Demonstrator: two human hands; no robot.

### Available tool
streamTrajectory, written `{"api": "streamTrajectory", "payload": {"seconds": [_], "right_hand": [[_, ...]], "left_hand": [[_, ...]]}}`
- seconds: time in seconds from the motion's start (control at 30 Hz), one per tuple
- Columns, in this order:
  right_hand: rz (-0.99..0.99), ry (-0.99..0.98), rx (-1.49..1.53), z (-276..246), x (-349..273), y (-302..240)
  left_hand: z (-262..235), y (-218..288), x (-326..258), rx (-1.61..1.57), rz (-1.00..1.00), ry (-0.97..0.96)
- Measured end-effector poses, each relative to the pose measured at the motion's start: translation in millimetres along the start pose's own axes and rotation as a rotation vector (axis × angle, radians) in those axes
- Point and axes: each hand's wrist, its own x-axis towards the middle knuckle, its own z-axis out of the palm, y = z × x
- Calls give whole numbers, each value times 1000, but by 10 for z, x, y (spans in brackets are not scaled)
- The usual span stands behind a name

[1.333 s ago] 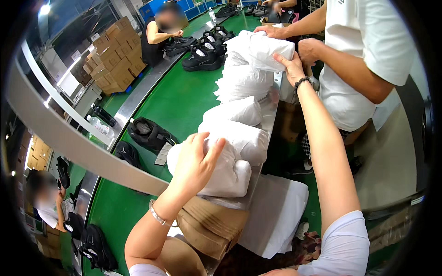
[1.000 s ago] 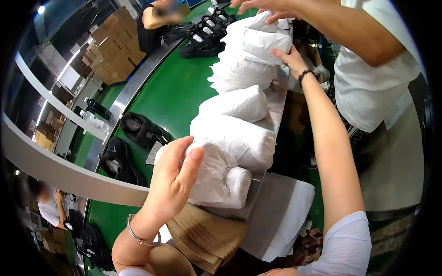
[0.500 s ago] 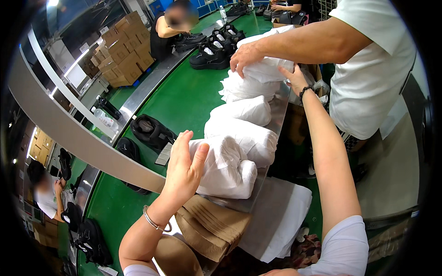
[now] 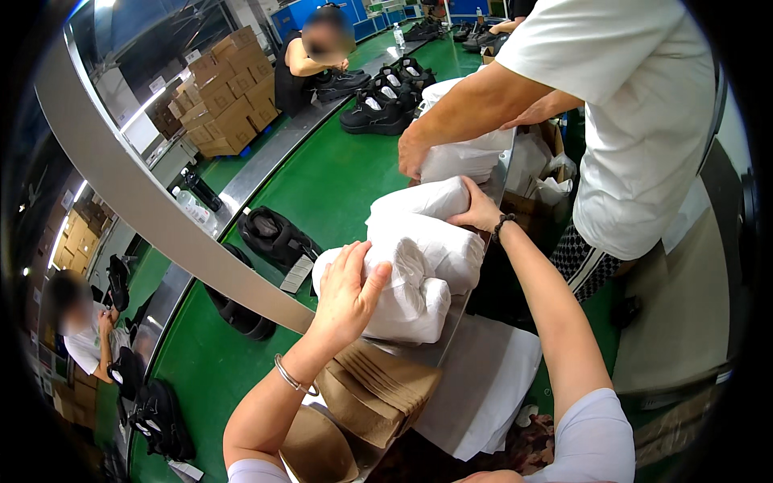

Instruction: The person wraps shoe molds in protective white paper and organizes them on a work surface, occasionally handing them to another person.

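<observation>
Three white wrapped bundles lie in a row along the bench's right edge. My left hand [image 4: 350,294] rests on the left side of the nearest bundle [image 4: 411,302], fingers extended and thumb apart. My right hand [image 4: 481,208] cups the right end of the far bundle [image 4: 423,197], its thumb and fingers spread around that end. Between these two sits the middle bundle [image 4: 447,249], touching both. Beyond them, a co-worker's hand [image 4: 412,153] touches a stack of thin white sheets [image 4: 459,163]; that person's other hand is partly hidden.
Brown molded cardboard inserts [image 4: 378,386] lie nearest me, beside white sheets [image 4: 487,378]. Black shoes [image 4: 274,237] stand on the green bench [image 4: 322,169]. A curved grey bar [image 4: 161,233] crosses the left side. The co-worker [image 4: 636,121] stands at right; two others sit across the bench.
My right hand has come back from beside the co-worker's hands to the far bundle's end. My left hand has settled onto the nearest bundle. The co-worker's hands have moved lower, onto the stacked sheets.
</observation>
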Motion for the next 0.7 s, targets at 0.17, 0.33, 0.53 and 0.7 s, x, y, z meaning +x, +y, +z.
{"api": "streamTrajectory", "payload": {"seconds": [0.17, 0.33, 0.53, 0.7], "right_hand": [[-141, 247, -30, -50, -21, 25], [-243, 446, 230, -296, -494, -182], [-576, 693, -276, -651, -1172, -660], [-510, 757, -97, -854, -1746, -1029]], "left_hand": [[28, -4, -7, 35, 21, 17], [13, -14, -32, 29, 16, 24], [60, -68, -44, 43, 1, 38], [-36, 110, -56, 108, 111, 328]]}}
